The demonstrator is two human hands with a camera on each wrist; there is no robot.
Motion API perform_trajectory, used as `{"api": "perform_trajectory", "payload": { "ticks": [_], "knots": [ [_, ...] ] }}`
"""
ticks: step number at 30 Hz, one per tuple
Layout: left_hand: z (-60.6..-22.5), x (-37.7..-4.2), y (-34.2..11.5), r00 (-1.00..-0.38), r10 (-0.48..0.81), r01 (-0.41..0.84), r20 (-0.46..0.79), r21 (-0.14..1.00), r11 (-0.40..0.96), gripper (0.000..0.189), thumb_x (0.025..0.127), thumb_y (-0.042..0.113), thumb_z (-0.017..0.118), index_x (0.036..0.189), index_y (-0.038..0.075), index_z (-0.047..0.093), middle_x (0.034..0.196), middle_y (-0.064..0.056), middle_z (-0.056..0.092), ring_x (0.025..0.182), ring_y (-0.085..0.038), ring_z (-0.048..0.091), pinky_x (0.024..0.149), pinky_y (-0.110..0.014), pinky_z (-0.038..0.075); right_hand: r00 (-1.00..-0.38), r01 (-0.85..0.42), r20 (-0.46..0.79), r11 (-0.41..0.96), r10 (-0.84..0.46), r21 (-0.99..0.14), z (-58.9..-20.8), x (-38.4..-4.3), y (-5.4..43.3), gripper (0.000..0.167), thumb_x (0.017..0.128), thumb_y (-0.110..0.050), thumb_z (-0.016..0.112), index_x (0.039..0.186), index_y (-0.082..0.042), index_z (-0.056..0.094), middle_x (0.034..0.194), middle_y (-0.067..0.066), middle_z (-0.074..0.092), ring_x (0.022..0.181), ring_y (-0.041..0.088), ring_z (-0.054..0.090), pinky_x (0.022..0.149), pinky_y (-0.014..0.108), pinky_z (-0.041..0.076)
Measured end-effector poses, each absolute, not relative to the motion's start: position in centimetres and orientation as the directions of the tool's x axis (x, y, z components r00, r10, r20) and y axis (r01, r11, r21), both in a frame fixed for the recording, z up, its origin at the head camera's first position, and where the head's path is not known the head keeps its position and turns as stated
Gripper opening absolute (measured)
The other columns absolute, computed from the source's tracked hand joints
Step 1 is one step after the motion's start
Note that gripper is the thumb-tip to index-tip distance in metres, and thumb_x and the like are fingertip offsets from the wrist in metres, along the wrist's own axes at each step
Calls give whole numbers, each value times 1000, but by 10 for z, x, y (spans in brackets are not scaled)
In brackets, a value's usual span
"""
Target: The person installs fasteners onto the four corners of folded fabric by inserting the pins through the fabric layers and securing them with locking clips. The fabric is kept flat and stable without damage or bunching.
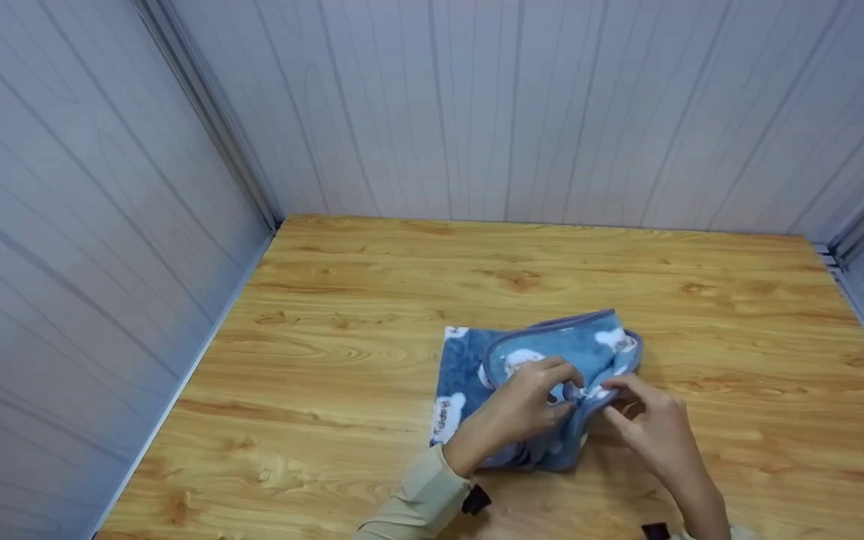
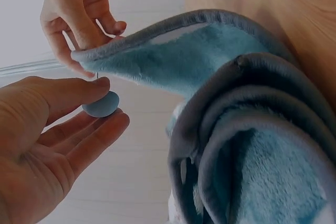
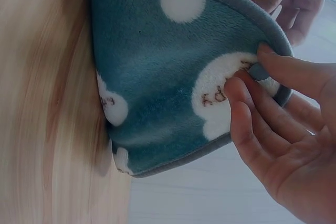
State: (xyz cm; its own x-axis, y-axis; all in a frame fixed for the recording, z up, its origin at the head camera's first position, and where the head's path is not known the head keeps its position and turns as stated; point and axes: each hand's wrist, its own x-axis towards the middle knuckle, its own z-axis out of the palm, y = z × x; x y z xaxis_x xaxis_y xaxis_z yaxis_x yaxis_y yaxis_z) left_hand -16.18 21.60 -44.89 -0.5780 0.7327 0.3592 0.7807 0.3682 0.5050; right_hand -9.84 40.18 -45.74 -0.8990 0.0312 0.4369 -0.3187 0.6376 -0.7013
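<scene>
A folded blue fleece blanket (image 1: 477,364) with white bear-like prints and grey-blue edging lies on the table, its upper layer lifted. My left hand (image 1: 518,401) pinches a smooth round blue button-like piece (image 2: 101,104) between thumb and fingers. A thin dark pin or thread (image 2: 97,76) runs from this piece toward the lifted blanket corner. My right hand (image 1: 649,420) pinches the blanket's edge at that corner. In the right wrist view, a small blue cap (image 3: 257,71) sits between the right thumb and fingers, against a white print.
The wooden table (image 1: 327,375) stretches left, right and behind the blanket. Pale panelled walls (image 1: 477,112) stand at the back and both sides. Dark straps (image 1: 475,499) show near both wrists.
</scene>
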Motion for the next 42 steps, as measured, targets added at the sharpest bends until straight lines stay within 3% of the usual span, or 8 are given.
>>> {"api": "perform_trajectory", "payload": {
  "ticks": [10, 20, 30, 34, 37, 42],
  "knots": [
    [-448, -161, 217, -572, 744, 773, 347, 532, 346, 19, 84, 3, 69, 101, 10, 65, 97, 1, 63, 87, -3, 57, 75, -15, 47, -922, -283, 387, 646, 21, -709, -454, -100, 399, 32, 67, 16, 72, 90, -7, 70, 73, -4, 66, 62, 8, 58, 55, 23, 49],
    [-455, -157, 218, -548, 738, 787, 394, 543, 294, 16, 84, -1, 68, 96, 9, 68, 91, 1, 66, 85, -1, 61, 73, -9, 45, -945, -245, 327, 631, 14, -736, -457, -102, 396, 33, 67, 19, 71, 87, -7, 71, 79, 2, 69, 65, 12, 64, 58, 25, 52],
    [-460, -153, 220, -551, 722, 784, 418, 555, 277, 18, 83, -5, 65, 91, 11, 67, 83, 5, 64, 79, 3, 58, 69, -7, 44, -948, -239, 318, 616, 19, -751, -461, -102, 396, 33, 66, 18, 73, 84, -11, 70, 77, -1, 69, 65, 10, 64, 57, 24, 51],
    [-463, -149, 219, -571, 716, 767, 402, 572, 291, 11, 86, 11, 65, 97, 11, 65, 87, 5, 63, 76, 0, 56, 66, -8, 42, -948, -242, 319, 619, 14, -748, -461, -103, 396, 33, 65, 18, 73, 83, -10, 70, 77, -1, 68, 65, 10, 63, 57, 25, 51],
    [-464, -145, 219, -604, 705, 748, 372, 571, 339, 18, 87, 23, 67, 100, 11, 63, 90, 4, 61, 76, -3, 55, 64, -8, 39, -951, -241, 309, 613, 6, -753, -463, -103, 395, 34, 65, 18, 73, 83, -10, 70, 76, -2, 68, 64, 9, 63, 56, 25, 51],
    [-467, -141, 219, -631, 680, 741, 373, 550, 386, 10, 85, 13, 67, 94, 9, 63, 90, 1, 61, 77, -4, 57, 63, -7, 40, -955, -266, 291, 601, -58, -754, -466, -102, 398, 31, 68, 10, 77, 90, -9, 69, 76, -3, 68, 64, 8, 62, 56, 25, 50]
  ]
}}
